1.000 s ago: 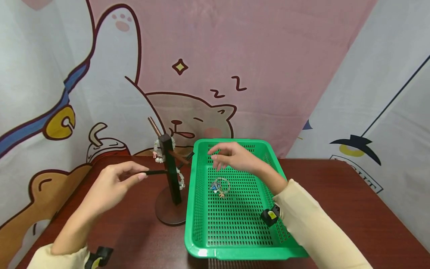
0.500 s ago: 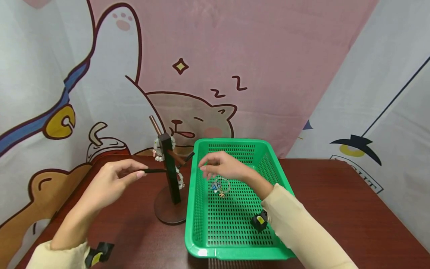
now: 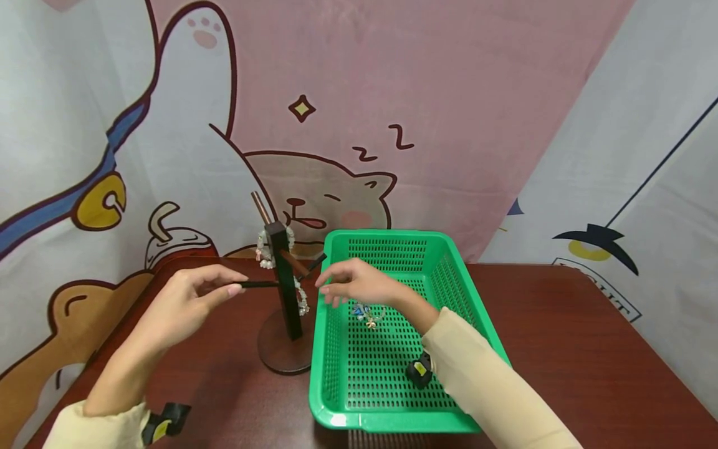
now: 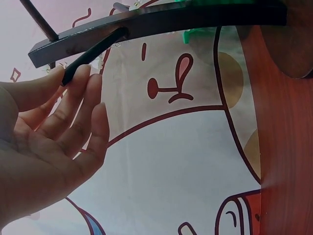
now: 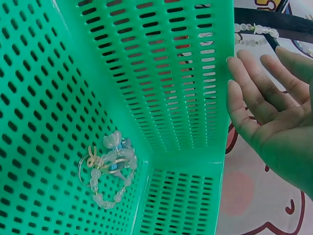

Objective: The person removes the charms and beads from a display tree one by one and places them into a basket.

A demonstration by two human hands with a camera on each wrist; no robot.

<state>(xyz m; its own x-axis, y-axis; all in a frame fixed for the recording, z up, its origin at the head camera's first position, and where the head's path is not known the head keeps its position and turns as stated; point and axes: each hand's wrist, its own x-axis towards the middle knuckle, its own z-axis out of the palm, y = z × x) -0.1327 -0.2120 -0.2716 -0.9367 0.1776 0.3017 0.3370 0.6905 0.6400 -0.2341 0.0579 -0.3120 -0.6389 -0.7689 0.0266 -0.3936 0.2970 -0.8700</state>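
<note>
A dark wooden stand point(image 3: 288, 299) with several pegs rises left of the green basket. The left hand point(image 3: 182, 308) pinches the tip of its left peg point(image 3: 257, 284) between thumb and fingers; the left wrist view shows the same grip on the peg point(image 4: 93, 55). White beaded bracelets point(image 3: 303, 298) hang on the upper and lower pegs. The right hand point(image 3: 359, 284), empty with fingers loosely bent, hovers over the basket's left rim, just right of the stand. In the right wrist view, the right hand point(image 5: 274, 103) is beside the basket wall. A beaded bracelet with charms point(image 5: 115, 169) lies in the basket.
The green basket point(image 3: 336, 419) stands on the dark red wooden table point(image 3: 572, 349), close against the right side of the stand's round base point(image 3: 280, 352). Behind the table hangs a cloth printed with cartoon animals point(image 3: 449, 112).
The right hand has moved left and slightly down, from above the basket's middle to its left rim near the stand. The left hand keeps its grip on the peg.
</note>
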